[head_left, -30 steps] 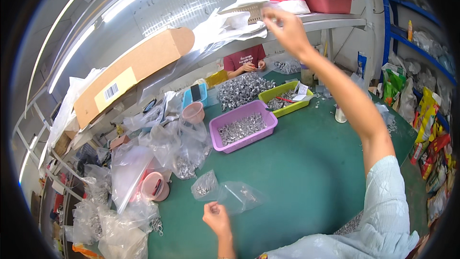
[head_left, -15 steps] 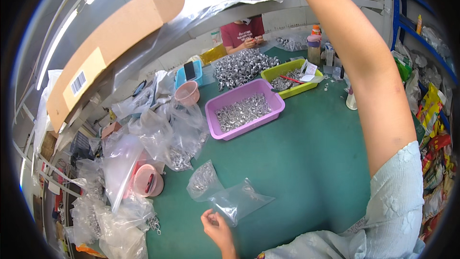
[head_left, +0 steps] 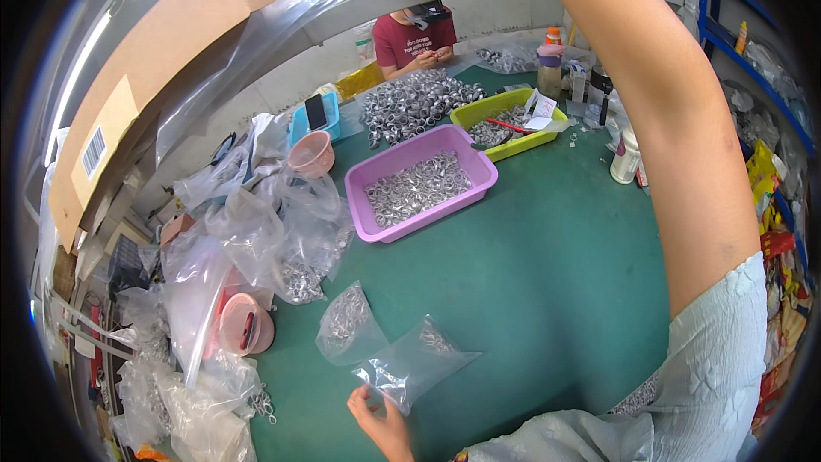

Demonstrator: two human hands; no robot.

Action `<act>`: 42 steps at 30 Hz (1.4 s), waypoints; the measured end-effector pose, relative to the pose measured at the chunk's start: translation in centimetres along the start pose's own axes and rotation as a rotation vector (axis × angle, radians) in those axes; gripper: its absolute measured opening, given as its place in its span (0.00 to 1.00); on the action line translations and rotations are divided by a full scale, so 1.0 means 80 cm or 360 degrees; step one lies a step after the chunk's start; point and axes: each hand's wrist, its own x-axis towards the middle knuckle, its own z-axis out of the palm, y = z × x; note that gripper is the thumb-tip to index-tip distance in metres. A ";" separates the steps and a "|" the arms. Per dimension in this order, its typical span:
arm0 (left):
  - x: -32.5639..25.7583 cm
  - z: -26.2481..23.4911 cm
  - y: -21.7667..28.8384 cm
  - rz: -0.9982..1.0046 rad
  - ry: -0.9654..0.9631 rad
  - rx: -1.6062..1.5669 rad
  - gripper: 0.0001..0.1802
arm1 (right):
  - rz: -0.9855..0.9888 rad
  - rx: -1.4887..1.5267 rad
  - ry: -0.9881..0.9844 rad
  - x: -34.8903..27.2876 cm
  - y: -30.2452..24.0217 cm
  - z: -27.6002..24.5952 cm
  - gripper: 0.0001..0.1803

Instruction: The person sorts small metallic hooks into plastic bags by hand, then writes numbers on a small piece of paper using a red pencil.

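Note:
My left hand (head_left: 378, 425) is at the near edge of the table, its fingers curled at the lower edge of a clear plastic bag (head_left: 410, 368). The bag lies puffed out, with a few small metal rings in its far corner. Just beyond it on the left rests a smaller clear bag (head_left: 346, 321) holding more rings. My right arm (head_left: 676, 111) reaches up along the right side and out past the top of the picture, so that hand is hidden. In the middle of the table a purple tray (head_left: 402, 233) holds many silver rings.
Behind the tray are a heap of grey rings (head_left: 415, 103), a yellow-green tray (head_left: 522, 147) and a blue basket (head_left: 342, 124) with a phone. Plastic bags (head_left: 248, 222) and a pink tub (head_left: 261, 334) crowd the left. A white bottle (head_left: 626, 158) stands right. A co-worker (head_left: 406, 43) sits opposite.
The whole view has shifted slightly, with the table things now further left. The bag by my left hand looks fuller, and rings now show in it. My right arm stays raised.

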 end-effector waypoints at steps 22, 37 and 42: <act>-0.003 -0.015 0.011 0.0231 -0.0073 -0.0008 0.18 | 0.0856 0.1621 -0.1186 0.018 0.038 -0.135 0.33; -0.004 -0.022 0.016 0.0252 -0.0015 -0.0052 0.18 | 0.0637 0.0843 -0.0297 0.012 0.036 -0.102 0.11; -0.006 -0.028 0.010 0.0236 0.0039 -0.0050 0.20 | 0.0974 0.0509 0.0406 0.016 0.038 -0.134 0.14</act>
